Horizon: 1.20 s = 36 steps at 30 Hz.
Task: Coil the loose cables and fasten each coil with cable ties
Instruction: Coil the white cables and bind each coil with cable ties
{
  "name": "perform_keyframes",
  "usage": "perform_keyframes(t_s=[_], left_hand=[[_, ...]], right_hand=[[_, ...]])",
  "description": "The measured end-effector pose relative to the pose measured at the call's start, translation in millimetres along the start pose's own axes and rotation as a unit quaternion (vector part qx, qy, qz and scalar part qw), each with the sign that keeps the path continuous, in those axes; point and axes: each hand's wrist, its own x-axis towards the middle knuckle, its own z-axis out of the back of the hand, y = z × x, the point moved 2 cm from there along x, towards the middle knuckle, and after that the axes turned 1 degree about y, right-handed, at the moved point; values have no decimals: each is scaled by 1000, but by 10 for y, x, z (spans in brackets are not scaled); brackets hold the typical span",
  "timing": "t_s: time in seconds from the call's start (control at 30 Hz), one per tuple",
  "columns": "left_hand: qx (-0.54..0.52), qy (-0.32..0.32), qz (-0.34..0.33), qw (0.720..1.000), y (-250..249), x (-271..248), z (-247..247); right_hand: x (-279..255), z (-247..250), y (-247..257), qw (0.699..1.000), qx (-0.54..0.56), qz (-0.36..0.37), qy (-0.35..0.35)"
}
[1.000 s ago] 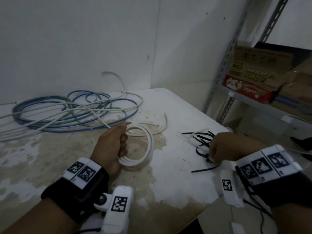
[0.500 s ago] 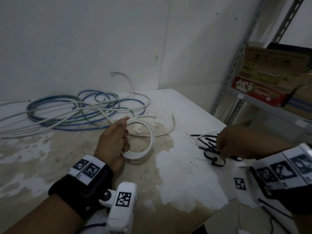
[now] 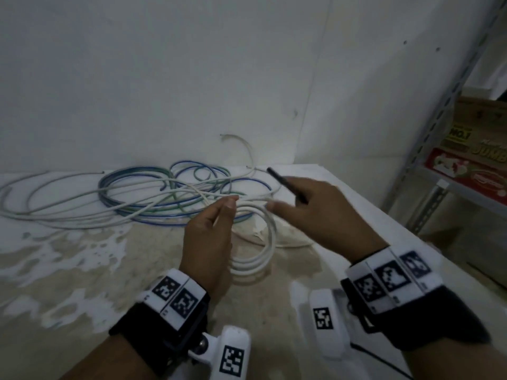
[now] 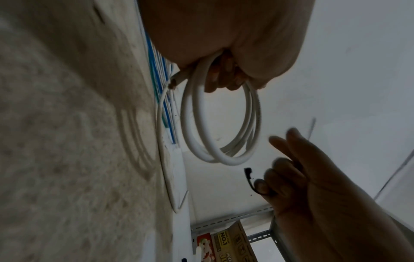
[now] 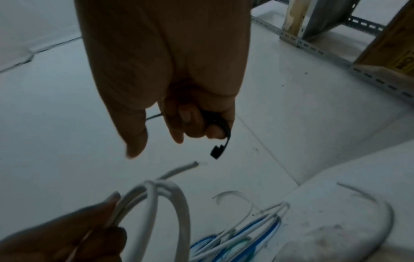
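My left hand (image 3: 211,237) grips a small coil of white cable (image 3: 260,242) above the stained table (image 3: 82,283); the left wrist view shows the white coil (image 4: 221,127) hanging as a ring from my curled fingers (image 4: 224,78). My right hand (image 3: 310,212) is just right of the coil and holds one black cable tie (image 3: 285,185) that sticks up and back. In the right wrist view the cable tie (image 5: 220,136) is held in my curled fingers, its head hanging free, while the index finger (image 5: 136,141) points out straight.
A tangle of blue, green and white loose cables (image 3: 153,196) lies at the back of the table near the wall. A metal shelf (image 3: 428,160) with cardboard boxes (image 3: 477,152) stands to the right, past the table's right edge.
My right hand has left the pile of black ties at the table's right side and come over to the coil with one tie in it. The left hand still holds the coil, a little higher.
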Motion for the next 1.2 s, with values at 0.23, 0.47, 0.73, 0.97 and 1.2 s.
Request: perform_keyframes(t_s=[0.23,0.47,0.73,0.97,1.2], left_hand=[[-59,18,24,998,47,125,111],[-71,114,81,988,24,263,223],[-75,122,72,987,40,233,177],[-82,45,43,995,61,234,176],[-58,-82,29,994,139,341,337]], right_hand=[[217,-352,-2,993,40,31,111],[284,-396,58,989,-15,46,142],[376,-363,150,985,-68,66,143],[323,-370,202,997,14,41,67],[128,-352,273,966,244,-79,15]])
